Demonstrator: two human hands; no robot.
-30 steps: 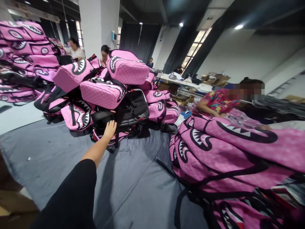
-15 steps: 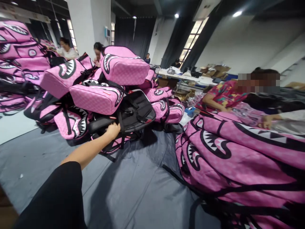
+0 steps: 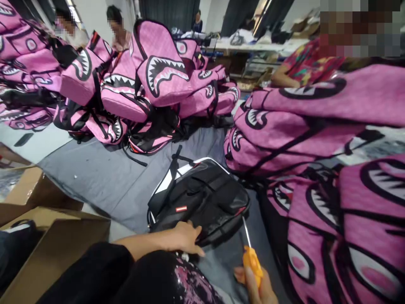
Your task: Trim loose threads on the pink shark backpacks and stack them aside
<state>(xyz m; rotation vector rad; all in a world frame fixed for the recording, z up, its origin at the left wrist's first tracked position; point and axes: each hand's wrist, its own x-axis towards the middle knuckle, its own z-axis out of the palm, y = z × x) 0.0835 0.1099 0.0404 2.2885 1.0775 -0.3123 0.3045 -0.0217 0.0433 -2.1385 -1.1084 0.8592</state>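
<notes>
A black backpack [image 3: 205, 194] with black straps and a small red label lies on the grey cloth right in front of me. My left hand [image 3: 182, 238] grips its near edge, fingers curled over it. My right hand [image 3: 257, 285] comes in at the bottom edge, closed round an orange-handled tool [image 3: 251, 257] whose thin metal tip points up at the backpack's right side.
Pink shark-mouth backpacks are piled behind [image 3: 152, 84] and stacked at my right [image 3: 316, 139]. Open cardboard boxes [image 3: 53, 236] stand at lower left. A person in a colourful shirt [image 3: 303, 63] works at the right; two more people stand at the back left.
My left hand has pulled the black backpack out of the pink pile and dragged it close to me. My right hand with the orange tool has come into view.
</notes>
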